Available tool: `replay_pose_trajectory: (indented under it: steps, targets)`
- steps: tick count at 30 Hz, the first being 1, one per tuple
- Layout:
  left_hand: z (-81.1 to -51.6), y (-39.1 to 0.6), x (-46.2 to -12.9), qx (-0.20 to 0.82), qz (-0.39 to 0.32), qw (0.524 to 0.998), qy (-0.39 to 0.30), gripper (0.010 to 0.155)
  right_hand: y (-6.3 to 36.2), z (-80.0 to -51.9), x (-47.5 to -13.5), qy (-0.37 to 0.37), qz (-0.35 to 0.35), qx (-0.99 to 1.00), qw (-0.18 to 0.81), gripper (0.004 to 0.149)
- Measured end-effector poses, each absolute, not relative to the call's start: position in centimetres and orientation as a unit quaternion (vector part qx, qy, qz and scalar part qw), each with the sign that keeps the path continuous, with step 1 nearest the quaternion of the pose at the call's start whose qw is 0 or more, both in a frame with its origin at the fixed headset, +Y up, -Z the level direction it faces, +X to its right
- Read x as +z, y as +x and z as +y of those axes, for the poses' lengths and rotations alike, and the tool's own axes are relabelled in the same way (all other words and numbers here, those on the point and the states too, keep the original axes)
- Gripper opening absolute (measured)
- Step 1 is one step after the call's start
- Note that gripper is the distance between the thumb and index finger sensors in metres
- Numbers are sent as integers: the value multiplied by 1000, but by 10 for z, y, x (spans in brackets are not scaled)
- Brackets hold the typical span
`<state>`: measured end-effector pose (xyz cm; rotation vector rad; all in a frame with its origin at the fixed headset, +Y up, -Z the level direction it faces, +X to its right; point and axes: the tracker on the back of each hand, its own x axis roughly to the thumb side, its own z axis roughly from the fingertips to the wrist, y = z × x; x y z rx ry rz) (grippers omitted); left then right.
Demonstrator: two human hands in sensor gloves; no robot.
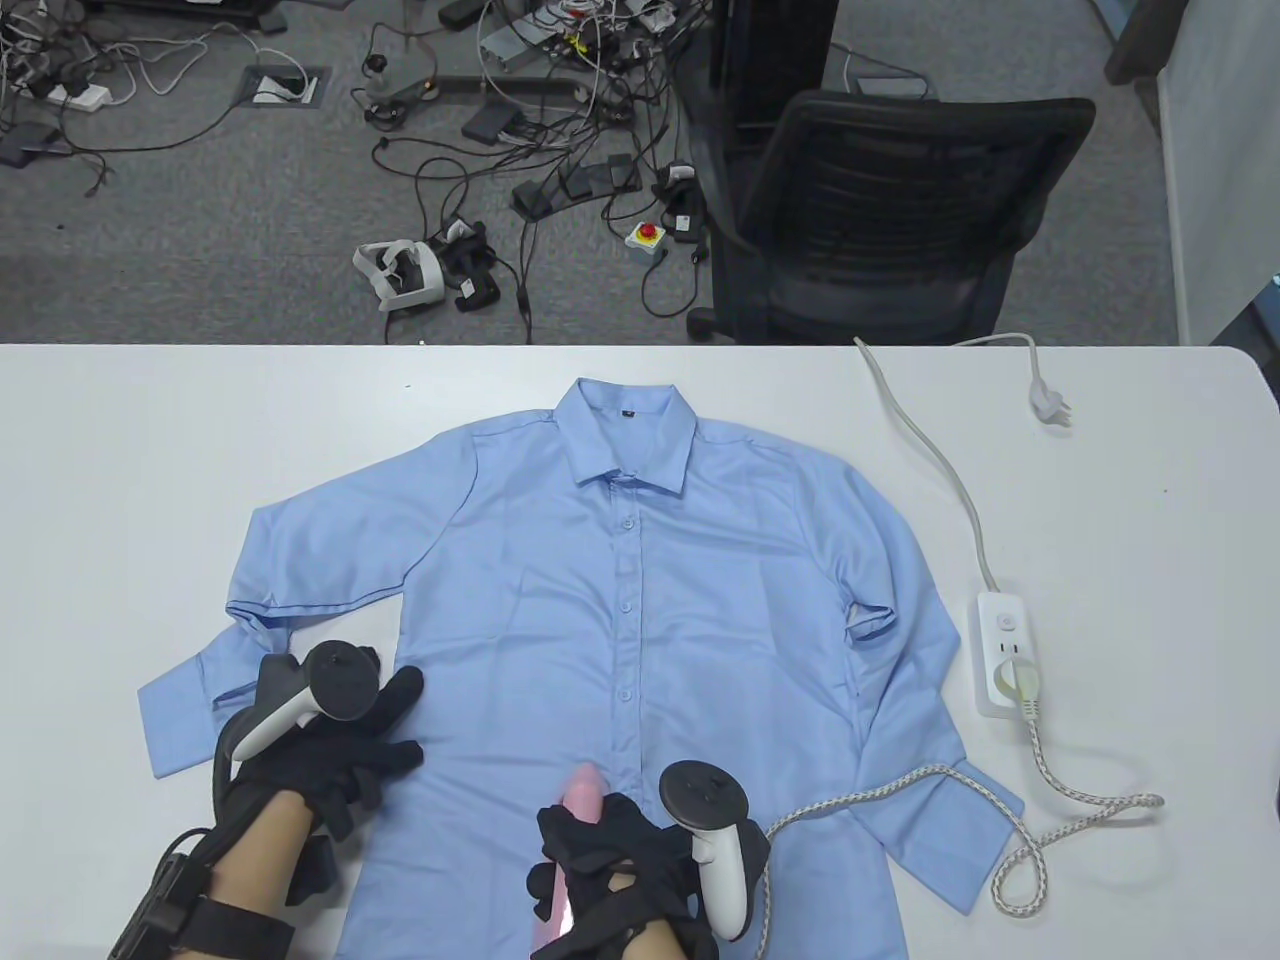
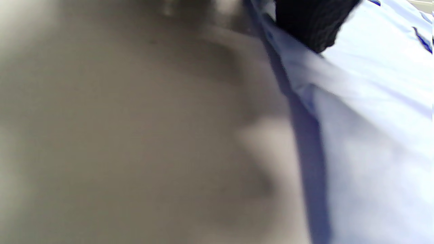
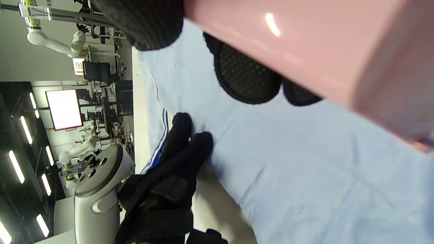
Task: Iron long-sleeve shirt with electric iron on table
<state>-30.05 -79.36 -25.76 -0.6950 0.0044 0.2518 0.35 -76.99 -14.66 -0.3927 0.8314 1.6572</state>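
The right hand (image 1: 610, 850) is wrapped around the pink iron (image 1: 572, 850) at the bottom centre of the table view, fingers closed over its body, the pink nose pointing up the frame onto the lower front of the shirt (image 1: 640, 560). In the right wrist view the iron (image 3: 322, 57) fills the upper right, with gloved fingertips (image 3: 249, 78) curled under it above the blue cloth.

The left hand (image 1: 325, 745) lies lower left in the table view, fingers spread flat on the shirt's edge beside the folded sleeve, holding nothing. The left wrist view is blurred; one dark fingertip (image 2: 312, 23) rests on the cloth at the top.

The light blue shirt is spread flat and buttoned at the middle of the white table (image 1: 120, 480), collar toward the top. A braided cord (image 1: 1010, 810) runs from the iron across the right cuff to a white power strip (image 1: 1008, 650) at the right.
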Motion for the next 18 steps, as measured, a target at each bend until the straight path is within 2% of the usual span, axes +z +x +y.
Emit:
replay_pose_trajectory:
  steps: [3, 5, 9, 17, 18]
  targets:
    - [-789, -301, -256, 107, -7, 935, -338, 71, -1, -773, -150, -132, 389, 673, 615, 67]
    - [-782, -302, -254, 131, -17, 940, -315, 70, -3, -770, -153, -118, 390, 644, 648, 68]
    - [-766, -296, -249, 155, -44, 948, -274, 68, -1, -746, -164, -73, 364, 630, 682, 67]
    - [-762, -282, -243, 127, -68, 953, -266, 65, 50, -672, -184, -22, 215, 726, 653, 49]
    - [-762, -280, -242, 123, -71, 953, -266, 65, 60, -660, -189, 2, 196, 739, 644, 47]
